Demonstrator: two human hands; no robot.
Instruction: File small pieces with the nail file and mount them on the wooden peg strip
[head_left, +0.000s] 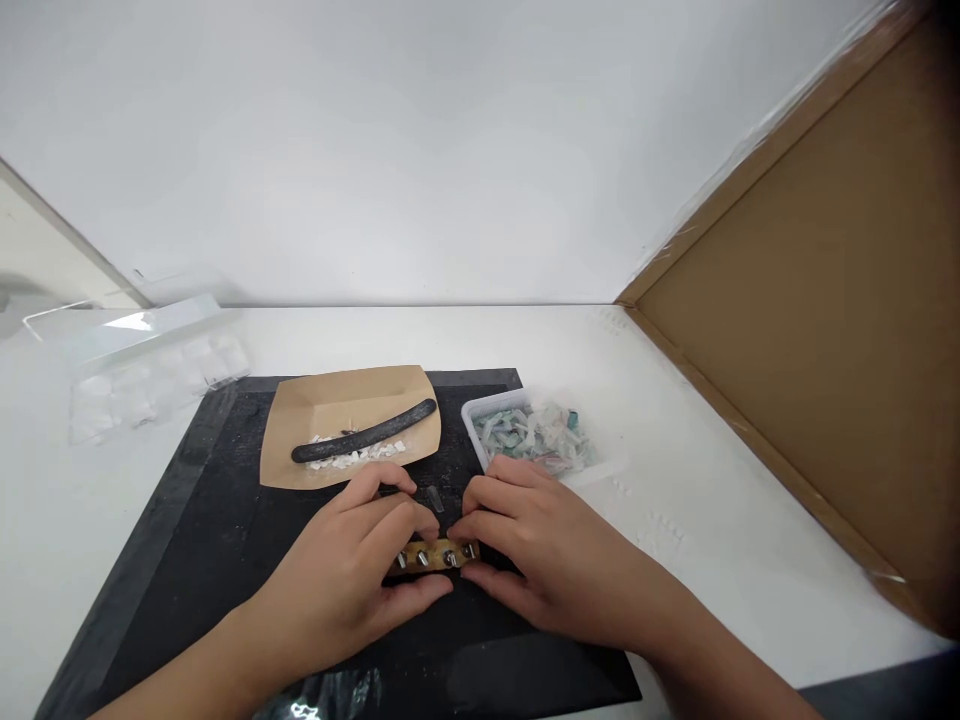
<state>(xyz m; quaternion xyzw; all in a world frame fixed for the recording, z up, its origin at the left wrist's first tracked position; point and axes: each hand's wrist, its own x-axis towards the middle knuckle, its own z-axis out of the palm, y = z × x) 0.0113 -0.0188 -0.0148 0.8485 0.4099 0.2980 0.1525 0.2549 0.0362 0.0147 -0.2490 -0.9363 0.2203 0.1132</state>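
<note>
Pinching studded strip (pixel 436 556): left hand (pixel 360 560), right hand (pixel 544 555). Tray (pixel 280 445) holds black file (pixel 367 437), white chips (pixel 352 460); tub (pixel 495 403), translucent scraps (pixel 536 434).

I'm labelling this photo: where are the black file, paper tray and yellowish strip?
Black file (pixel 365 438), head view: middle of its upper face.
Paper tray (pixel 282 436), head view: left wall.
Yellowish strip (pixel 436 554), head view: visible middle.

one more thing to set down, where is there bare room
Free: the white tabletop between the wall and the black mat; also the mat's left part, between the tan tray, the left forearm and the mat's left edge. Crowded: the middle, where left hand and right hand hold the peg strip, near the tray and white box.
</note>
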